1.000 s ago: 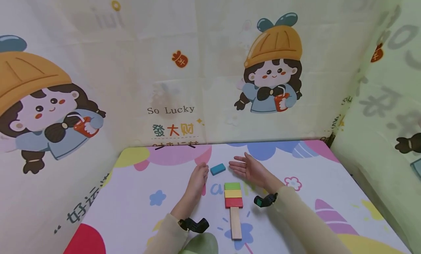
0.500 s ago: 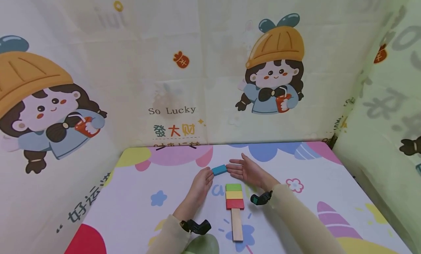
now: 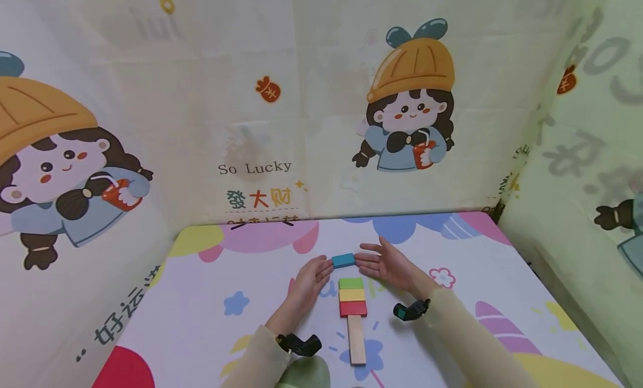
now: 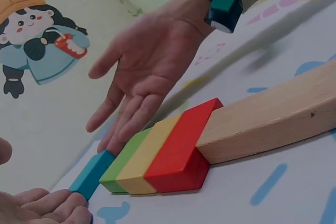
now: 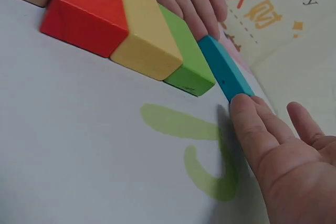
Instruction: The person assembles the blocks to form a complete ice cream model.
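A blue block (image 3: pixel 344 260) lies flat between the two hands, just beyond a row of blocks. My left hand (image 3: pixel 308 279) touches its left end with the fingertips. At the other end, the straight fingers of my right hand (image 3: pixel 392 265) meet it, palm turned inward and thumb held apart. The row runs toward me: green block (image 3: pixel 350 283), yellow block (image 3: pixel 351 295), red block (image 3: pixel 353 309), then a long plain wooden block (image 3: pixel 356 340). In the right wrist view a narrow gap separates the blue block (image 5: pixel 224 69) from the green block (image 5: pixel 189 56).
A table (image 3: pixel 191 304) with a colourful printed cover holds the blocks. Patterned cloth walls (image 3: pixel 326 125) enclose it at the back and both sides. Each wrist wears a small black camera (image 3: pixel 301 345). A rounded green shape (image 3: pixel 305 372) shows at the near edge.
The blue block has slid right and turned nearly level, closer to in line with the row. My left fingers have come up to its left end, and my right fingertips now touch its right end.
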Tool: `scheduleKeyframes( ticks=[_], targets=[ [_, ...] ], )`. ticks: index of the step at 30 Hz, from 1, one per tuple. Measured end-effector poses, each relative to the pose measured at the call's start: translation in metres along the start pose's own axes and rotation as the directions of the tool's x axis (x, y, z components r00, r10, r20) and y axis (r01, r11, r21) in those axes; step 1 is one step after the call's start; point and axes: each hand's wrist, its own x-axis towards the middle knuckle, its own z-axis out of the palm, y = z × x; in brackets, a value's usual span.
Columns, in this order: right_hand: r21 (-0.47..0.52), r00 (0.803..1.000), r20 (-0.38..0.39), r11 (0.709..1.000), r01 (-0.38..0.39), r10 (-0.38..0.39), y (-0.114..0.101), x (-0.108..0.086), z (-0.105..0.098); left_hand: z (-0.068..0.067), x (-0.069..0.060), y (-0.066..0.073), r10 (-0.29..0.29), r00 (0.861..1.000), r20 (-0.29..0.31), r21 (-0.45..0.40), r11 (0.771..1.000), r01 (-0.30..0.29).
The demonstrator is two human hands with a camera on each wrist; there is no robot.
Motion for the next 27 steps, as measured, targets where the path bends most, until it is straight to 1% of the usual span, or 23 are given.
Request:
scheduleKeyframes(
  ticks=[3,10,14,18,23,27],
  targets=[
    [0.018,1.0,0.0,1.0,-0.002,0.002,0.0,-0.007,0.0,0.001,-0.003,0.0,-0.004,1.0,0.017,0.007,1.0,0.004],
    [0.027,0.999,0.037,0.999,-0.018,0.017,0.003,-0.023,-0.002,0.003,-0.01,0.002,-0.01,0.998,0.066,0.028,1.0,0.009],
    [0.041,0.999,0.019,0.999,-0.033,0.032,0.005,-0.029,-0.001,0.003,-0.014,0.001,-0.008,0.996,0.084,0.04,0.999,0.005],
    [0.035,0.999,-0.007,0.999,-0.042,0.042,0.007,-0.032,-0.001,0.003,-0.016,-0.001,-0.016,0.996,0.089,0.058,0.998,0.011],
    [0.059,0.999,0.015,0.997,-0.052,0.051,0.01,-0.035,-0.003,0.001,-0.021,-0.003,-0.024,0.996,0.091,0.092,0.996,0.016],
    [0.056,0.997,0.047,0.997,-0.058,0.055,0.011,-0.036,-0.003,0.0,-0.025,-0.003,-0.024,0.996,0.092,0.087,0.996,0.016]
  ],
)
